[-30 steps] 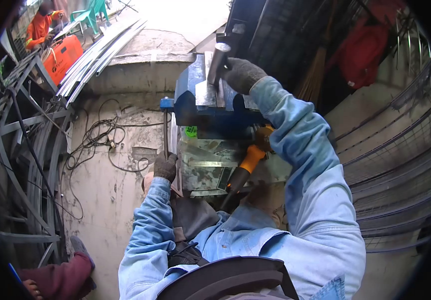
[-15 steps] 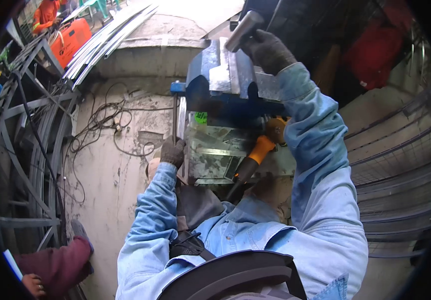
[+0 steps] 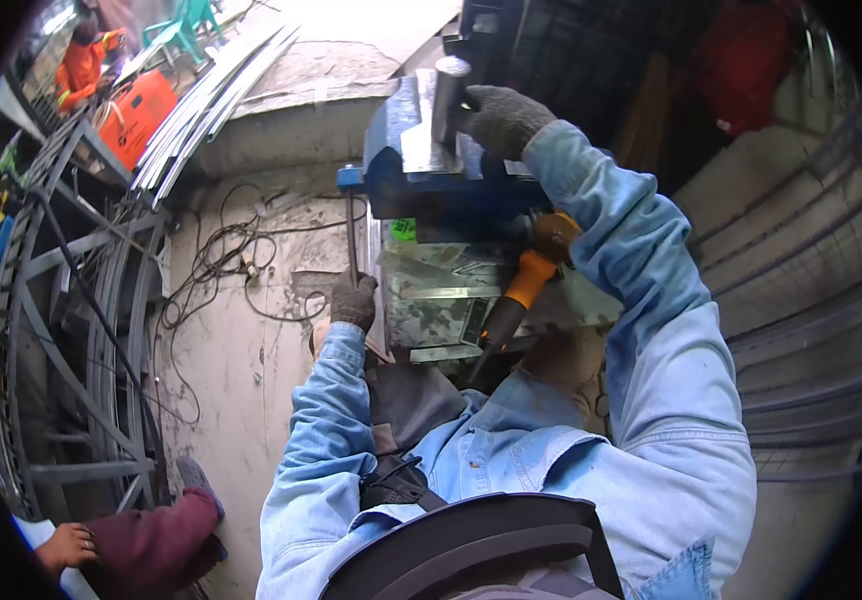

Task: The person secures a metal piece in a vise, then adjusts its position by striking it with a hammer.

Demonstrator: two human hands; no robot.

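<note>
My gloved right hand is closed around a hammer, whose thick cylindrical metal head stands over the top of the blue bench vise. Most of its handle is hidden by the glove. Lower left, my gloved left hand grips a thin metal rod that runs forward to the vise's left side. A long bright metal strip lies along the bench edge beside that hand. On the metal bench, an orange and black angle grinder rests between my arms.
Curved steel frames stack up on the left, with light metal strips behind. Tangled cable covers part of the floor. A seated person's leg is at lower left; a person in orange is by an orange machine. Metal grilles stand right.
My right hand has swung the hammer down and left, its head turning from slanted to upright over the vise. My left hand keeps its hold on the rod. The view has shifted slightly.
</note>
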